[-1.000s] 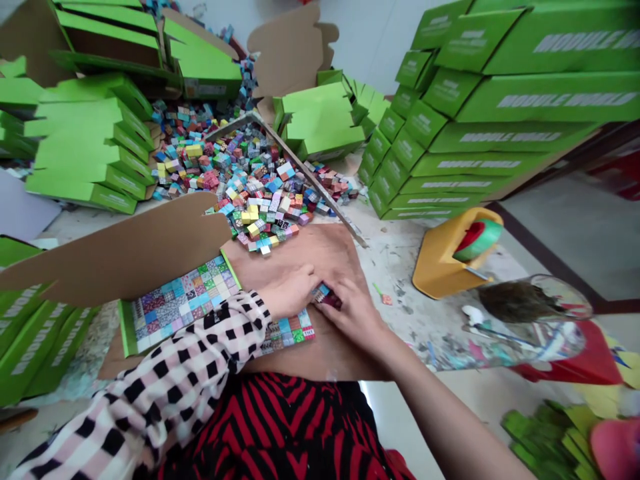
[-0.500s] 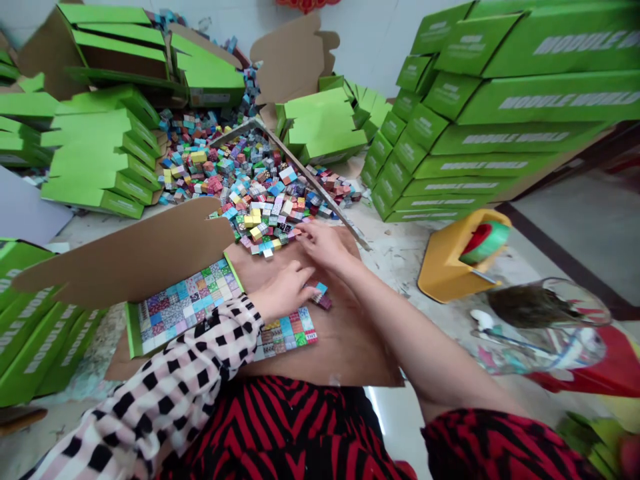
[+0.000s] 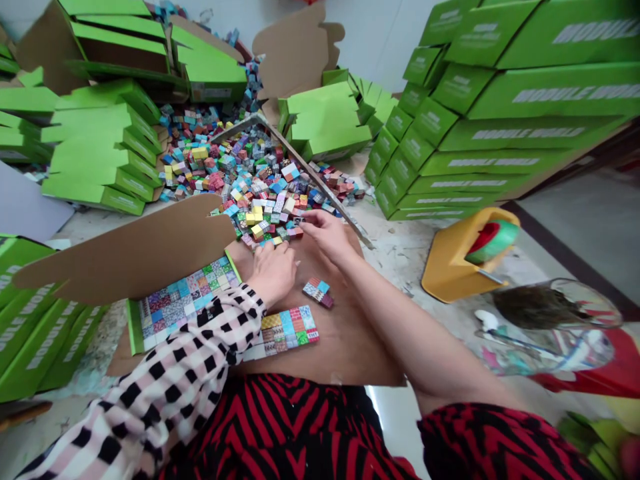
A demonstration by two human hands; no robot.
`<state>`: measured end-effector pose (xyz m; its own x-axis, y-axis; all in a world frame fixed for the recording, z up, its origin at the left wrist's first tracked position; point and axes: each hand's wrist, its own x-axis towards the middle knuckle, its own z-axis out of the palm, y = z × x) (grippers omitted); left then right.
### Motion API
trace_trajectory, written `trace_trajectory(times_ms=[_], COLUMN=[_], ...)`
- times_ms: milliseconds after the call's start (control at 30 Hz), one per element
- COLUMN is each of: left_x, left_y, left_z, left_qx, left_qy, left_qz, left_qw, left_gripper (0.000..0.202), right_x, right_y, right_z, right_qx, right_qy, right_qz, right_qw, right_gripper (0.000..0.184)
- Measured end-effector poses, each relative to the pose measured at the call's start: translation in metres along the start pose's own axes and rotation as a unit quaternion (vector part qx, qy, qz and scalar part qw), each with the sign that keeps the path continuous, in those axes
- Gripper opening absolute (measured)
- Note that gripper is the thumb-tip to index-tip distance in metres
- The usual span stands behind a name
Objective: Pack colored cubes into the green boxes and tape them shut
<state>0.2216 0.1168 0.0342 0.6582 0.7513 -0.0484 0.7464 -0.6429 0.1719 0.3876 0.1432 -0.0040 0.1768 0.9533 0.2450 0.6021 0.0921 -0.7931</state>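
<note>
My left hand (image 3: 273,270), in a checked sleeve, reaches to the near edge of a big pile of small coloured cubes (image 3: 250,180); its fingers curl down onto cubes there, and what they hold is hidden. At the pile's edge, just to the right, my right hand (image 3: 325,230) pinches a cube. On the brown cardboard sheet (image 3: 345,340) lie a short row of cubes (image 3: 317,291) and a flat block of arranged cubes (image 3: 285,328). An open green box (image 3: 180,303) filled with a cube mosaic sits to the left.
Folded green boxes (image 3: 100,147) are heaped at the left and back. A tall stack of closed green boxes (image 3: 490,113) stands at the right. A yellow tape dispenser (image 3: 460,257) and a glass jar (image 3: 550,327) lie to the right. A cardboard flap (image 3: 130,250) rises over the open box.
Both hands left the short row of cubes on the cardboard and reached forward to the pile's edge, the right hand first, then the left.
</note>
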Motion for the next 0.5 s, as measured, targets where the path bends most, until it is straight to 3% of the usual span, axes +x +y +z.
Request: trace_trajectory(times_ms=[133, 267, 400, 500], left_x=[-0.007, -0.009, -0.007, -0.006], left_y=[0.004, 0.007, 0.010, 0.014], left_z=[-0.006, -0.002, 0.012, 0.019], left_qx=[-0.037, -0.118, -0.150, -0.159], left_qy=[-0.011, -0.068, -0.107, -0.112], left_qz=[0.016, 0.077, 0.122, 0.126], left_qw=[0.999, 0.988, 0.975, 0.973], left_gripper=[0.026, 0.020, 0.019, 0.017], right_x=[-0.047, -0.112, -0.158, -0.168], right_y=[0.008, 0.008, 0.005, 0.001], right_z=[-0.031, -0.054, -0.053, -0.047], right_qx=[0.078, 0.016, -0.023, -0.031], right_qy=[0.024, 0.058, 0.043, 0.025], right_qz=[0.071, 0.113, 0.081, 0.053], right_qw=[0.994, 0.992, 0.996, 0.998], right_gripper=[0.033, 0.026, 0.021, 0.020])
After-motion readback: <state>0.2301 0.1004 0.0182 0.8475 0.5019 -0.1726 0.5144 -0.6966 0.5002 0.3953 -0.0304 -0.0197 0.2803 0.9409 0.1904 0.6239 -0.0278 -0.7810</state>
